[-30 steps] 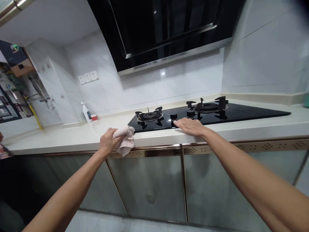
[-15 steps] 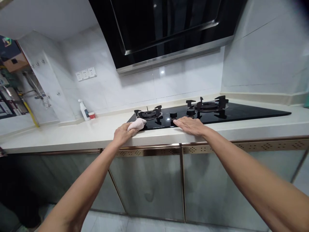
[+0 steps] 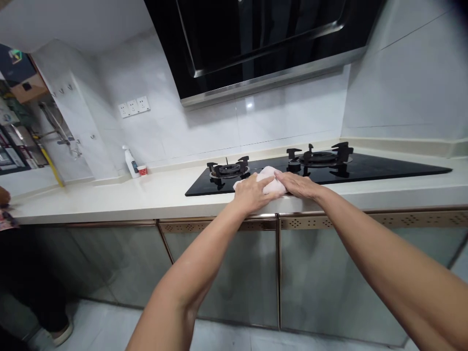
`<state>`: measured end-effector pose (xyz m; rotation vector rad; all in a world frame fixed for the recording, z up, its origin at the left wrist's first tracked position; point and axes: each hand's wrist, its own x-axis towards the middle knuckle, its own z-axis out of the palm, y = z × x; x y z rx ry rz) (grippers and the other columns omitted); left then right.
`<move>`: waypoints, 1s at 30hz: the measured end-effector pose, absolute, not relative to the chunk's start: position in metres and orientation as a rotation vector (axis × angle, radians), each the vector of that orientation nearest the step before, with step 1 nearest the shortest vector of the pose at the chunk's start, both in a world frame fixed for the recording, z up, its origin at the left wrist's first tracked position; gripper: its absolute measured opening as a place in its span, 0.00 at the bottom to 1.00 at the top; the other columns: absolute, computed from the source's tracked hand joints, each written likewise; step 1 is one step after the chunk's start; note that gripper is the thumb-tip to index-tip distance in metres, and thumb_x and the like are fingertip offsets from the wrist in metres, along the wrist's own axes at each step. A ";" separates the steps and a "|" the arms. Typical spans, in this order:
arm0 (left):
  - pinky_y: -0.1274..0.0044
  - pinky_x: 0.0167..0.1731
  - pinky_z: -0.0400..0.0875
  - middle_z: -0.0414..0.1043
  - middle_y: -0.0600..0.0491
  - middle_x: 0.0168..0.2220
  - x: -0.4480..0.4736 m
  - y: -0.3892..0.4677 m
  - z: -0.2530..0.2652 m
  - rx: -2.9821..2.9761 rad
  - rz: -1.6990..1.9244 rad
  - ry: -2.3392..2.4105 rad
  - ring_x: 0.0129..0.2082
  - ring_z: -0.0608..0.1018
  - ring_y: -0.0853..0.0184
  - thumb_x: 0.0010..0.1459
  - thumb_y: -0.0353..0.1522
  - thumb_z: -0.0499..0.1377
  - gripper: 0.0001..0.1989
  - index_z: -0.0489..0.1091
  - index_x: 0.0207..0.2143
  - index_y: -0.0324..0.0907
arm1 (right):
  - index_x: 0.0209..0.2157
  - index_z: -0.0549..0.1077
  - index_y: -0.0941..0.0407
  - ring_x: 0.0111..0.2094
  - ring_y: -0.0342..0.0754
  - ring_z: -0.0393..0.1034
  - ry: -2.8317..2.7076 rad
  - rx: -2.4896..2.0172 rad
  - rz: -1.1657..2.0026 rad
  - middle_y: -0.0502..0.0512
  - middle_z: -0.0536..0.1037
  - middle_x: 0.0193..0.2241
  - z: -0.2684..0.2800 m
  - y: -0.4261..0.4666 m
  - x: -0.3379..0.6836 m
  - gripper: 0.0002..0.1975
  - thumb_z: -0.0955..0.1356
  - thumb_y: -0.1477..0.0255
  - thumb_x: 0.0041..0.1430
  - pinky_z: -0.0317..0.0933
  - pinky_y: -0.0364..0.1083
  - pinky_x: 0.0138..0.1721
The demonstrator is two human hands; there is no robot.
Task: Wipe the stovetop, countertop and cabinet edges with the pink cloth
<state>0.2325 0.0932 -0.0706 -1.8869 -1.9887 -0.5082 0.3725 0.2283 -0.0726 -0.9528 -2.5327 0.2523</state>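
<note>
A pale folded cloth (image 3: pixel 269 178) lies against the front of the black glass gas stove (image 3: pixel 380 168), by the control knobs. My left hand (image 3: pixel 253 192) grips it, fingers curled over its near side. From the right, my right hand (image 3: pixel 298 184) reaches in with fingers extended, the tips touching the cloth's edge. One knob (image 3: pixel 293 166) shows just beyond that hand; another seems hidden behind the cloth. The left burner (image 3: pixel 229 170) and right burner (image 3: pixel 321 157) have black pan supports standing up around them.
A white spray bottle (image 3: pixel 130 162) and a small red-and-white cup (image 3: pixel 142 170) stand on the light countertop (image 3: pixel 91 200) by the wall. Above the stove hangs a black range hood (image 3: pixel 263 44). At the far left stands another person in dark trousers (image 3: pixel 34 282).
My left hand has slid the cloth rightward from the stove's left front corner to the knobs, meeting my right hand. The other person shows more at the left.
</note>
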 end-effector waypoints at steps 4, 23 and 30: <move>0.65 0.59 0.66 0.67 0.47 0.61 0.230 0.083 -0.077 -1.873 -0.576 -1.897 0.60 0.71 0.56 0.64 0.54 0.52 0.28 0.69 0.60 0.53 | 0.55 0.69 0.53 0.63 0.63 0.62 -2.486 -0.967 0.329 0.63 0.72 0.59 -0.071 0.228 0.376 0.40 0.42 0.46 0.65 0.54 0.66 0.62; 0.70 0.44 0.69 0.78 0.44 0.45 0.022 -0.091 -0.070 -0.912 -0.642 -2.291 0.48 0.77 0.53 0.59 0.52 0.54 0.25 0.77 0.44 0.45 | 0.45 0.73 0.48 0.59 0.64 0.63 -2.570 -0.915 0.178 0.62 0.74 0.52 -0.077 0.227 0.370 0.35 0.45 0.45 0.66 0.56 0.70 0.59; 0.65 0.57 0.65 0.72 0.43 0.55 0.076 -0.073 -0.109 -1.092 -0.751 -1.956 0.57 0.72 0.55 0.63 0.46 0.55 0.19 0.76 0.47 0.44 | 0.51 0.72 0.47 0.59 0.66 0.63 -2.551 -0.957 0.174 0.63 0.71 0.55 -0.077 0.223 0.367 0.35 0.49 0.42 0.63 0.55 0.69 0.60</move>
